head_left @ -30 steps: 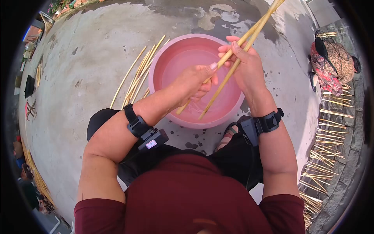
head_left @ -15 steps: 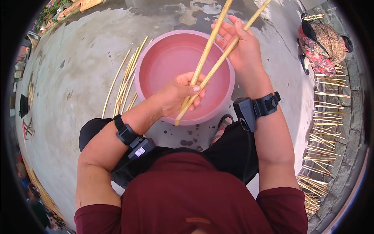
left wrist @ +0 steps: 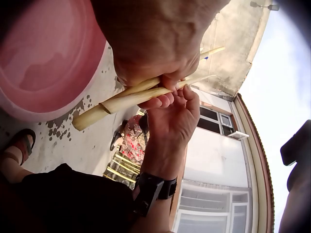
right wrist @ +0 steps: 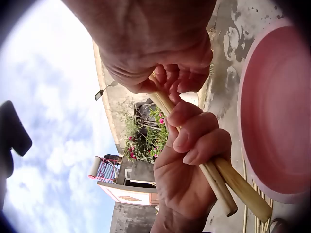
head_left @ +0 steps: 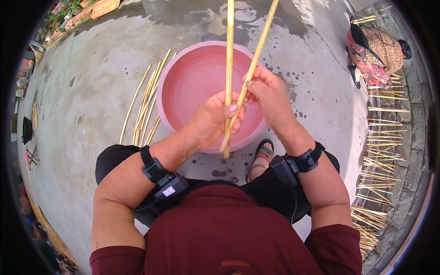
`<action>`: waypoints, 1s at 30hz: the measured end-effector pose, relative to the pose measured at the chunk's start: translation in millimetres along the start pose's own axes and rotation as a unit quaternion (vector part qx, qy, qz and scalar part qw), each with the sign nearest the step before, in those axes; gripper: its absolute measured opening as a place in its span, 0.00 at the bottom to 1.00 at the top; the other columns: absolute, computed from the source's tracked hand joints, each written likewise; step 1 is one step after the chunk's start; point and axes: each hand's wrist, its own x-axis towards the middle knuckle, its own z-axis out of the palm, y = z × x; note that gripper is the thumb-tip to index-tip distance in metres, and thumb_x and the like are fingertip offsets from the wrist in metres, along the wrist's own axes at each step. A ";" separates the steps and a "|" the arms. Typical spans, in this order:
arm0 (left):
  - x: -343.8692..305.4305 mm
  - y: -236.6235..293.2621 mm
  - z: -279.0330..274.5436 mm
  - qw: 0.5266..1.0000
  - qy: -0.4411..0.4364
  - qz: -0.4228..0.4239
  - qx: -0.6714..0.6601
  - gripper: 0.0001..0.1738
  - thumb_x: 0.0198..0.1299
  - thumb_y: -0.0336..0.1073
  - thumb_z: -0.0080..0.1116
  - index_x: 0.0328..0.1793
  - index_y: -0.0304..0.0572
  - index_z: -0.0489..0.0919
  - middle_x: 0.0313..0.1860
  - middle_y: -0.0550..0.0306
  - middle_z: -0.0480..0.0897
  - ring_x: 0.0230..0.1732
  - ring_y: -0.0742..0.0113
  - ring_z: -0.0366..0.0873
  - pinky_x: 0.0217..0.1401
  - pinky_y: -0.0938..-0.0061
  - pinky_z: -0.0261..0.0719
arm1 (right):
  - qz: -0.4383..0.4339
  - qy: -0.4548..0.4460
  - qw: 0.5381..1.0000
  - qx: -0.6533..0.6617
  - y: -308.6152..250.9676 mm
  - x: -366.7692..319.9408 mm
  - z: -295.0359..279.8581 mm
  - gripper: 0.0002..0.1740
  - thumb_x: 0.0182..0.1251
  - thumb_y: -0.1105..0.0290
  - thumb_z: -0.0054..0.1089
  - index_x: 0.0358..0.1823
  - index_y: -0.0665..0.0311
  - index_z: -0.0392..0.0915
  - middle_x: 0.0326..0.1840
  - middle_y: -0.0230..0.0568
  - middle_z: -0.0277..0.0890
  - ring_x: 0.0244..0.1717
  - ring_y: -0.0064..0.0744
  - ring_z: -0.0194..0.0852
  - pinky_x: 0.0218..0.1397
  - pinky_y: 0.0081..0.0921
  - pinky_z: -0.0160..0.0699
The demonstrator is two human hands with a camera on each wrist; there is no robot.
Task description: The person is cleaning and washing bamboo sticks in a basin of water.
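Both hands have moved close together since a moment ago, and the two bamboo sticks (head_left: 229,55) now stand much straighter. The left hand (head_left: 213,121) wraps its fingers tight round both sticks near their bottom ends, over the near side of the pink basin (head_left: 183,78). The right hand (head_left: 268,98) grips them just above. The head view shows more sticks (head_left: 146,98) lying on the ground beside the basin, and a foot in a sandal (head_left: 262,156). From below, the left wrist view shows the right fingers folded round the sticks, with a building (left wrist: 218,160) behind. The right wrist view shows sky and pink flowers (right wrist: 159,120).
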 end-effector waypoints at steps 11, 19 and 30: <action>1.0 -0.9 -3.0 1.000 0.002 -0.024 0.007 0.15 0.62 0.34 0.57 0.53 0.37 0.71 0.33 0.54 0.79 0.29 0.66 0.79 0.33 0.73 0.79 | 0.008 -0.025 0.999 -0.022 -5.7 -5.2 3.5 0.12 0.56 0.77 0.53 0.43 0.67 0.71 0.32 0.33 0.73 0.30 0.18 0.69 0.35 0.16 0.68; 2.9 0.6 -3.1 0.998 -0.035 -0.054 0.007 0.13 0.63 0.33 0.56 0.51 0.38 0.71 0.32 0.53 0.78 0.27 0.65 0.79 0.31 0.74 0.82 | 0.061 -0.047 0.997 0.021 2.8 -6.5 -9.9 0.18 0.55 0.80 0.52 0.49 0.67 0.67 0.40 0.36 0.71 0.29 0.20 0.69 0.37 0.17 0.71; 1.6 4.3 -2.6 0.998 0.006 -0.060 -0.004 0.10 0.66 0.33 0.51 0.50 0.39 0.70 0.32 0.51 0.79 0.25 0.64 0.79 0.29 0.73 0.82 | -0.008 -0.015 1.000 -0.018 -2.2 -11.1 0.7 0.21 0.54 0.81 0.51 0.52 0.66 0.64 0.38 0.35 0.73 0.34 0.17 0.67 0.36 0.16 0.67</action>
